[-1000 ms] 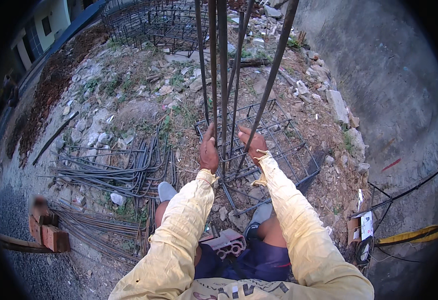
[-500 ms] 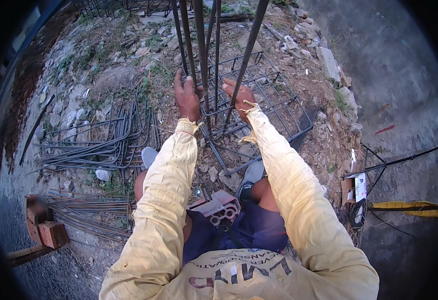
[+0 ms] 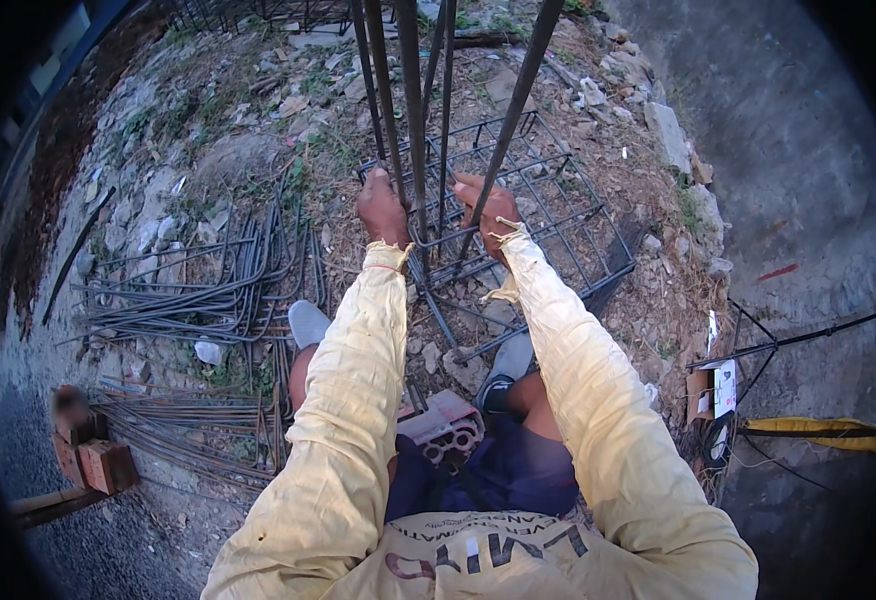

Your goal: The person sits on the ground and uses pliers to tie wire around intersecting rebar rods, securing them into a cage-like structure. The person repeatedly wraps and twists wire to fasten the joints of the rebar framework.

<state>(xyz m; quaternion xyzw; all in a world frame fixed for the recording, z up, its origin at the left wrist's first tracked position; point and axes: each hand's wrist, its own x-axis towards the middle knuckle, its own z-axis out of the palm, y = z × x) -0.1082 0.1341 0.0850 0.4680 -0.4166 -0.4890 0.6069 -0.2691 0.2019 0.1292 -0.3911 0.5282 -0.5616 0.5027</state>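
Note:
Several upright steel rebars (image 3: pixel 415 110) rise in front of me, between and beside my hands. A bent rebar stirrup (image 3: pixel 445 238) lies level around them, its near side crossing between my wrists. My left hand (image 3: pixel 383 208) is closed on the stirrup's left side, thumb uppermost. On the other side, my right hand (image 3: pixel 488 208) has its fingers curled at the stirrup's right side, partly behind the thick slanting rebar. Its exact grip is partly hidden. Below and beyond my hands, a rebar cage (image 3: pixel 563 215) of crossed bars rests on the ground.
Bent stirrups (image 3: pixel 228 285) lie piled at the left, with straight thin rods (image 3: pixel 193 430) nearer me. Red bricks (image 3: pixel 98 462) stand at the lower left. A pink plastic stool (image 3: pixel 443 425) is between my legs. Rubble and concrete blocks (image 3: pixel 666 135) edge the right side.
My left hand has gone from raised, extended fingers to a closed grip slightly lower. My right hand has shifted slightly, its fingers more curled. The view has moved a little.

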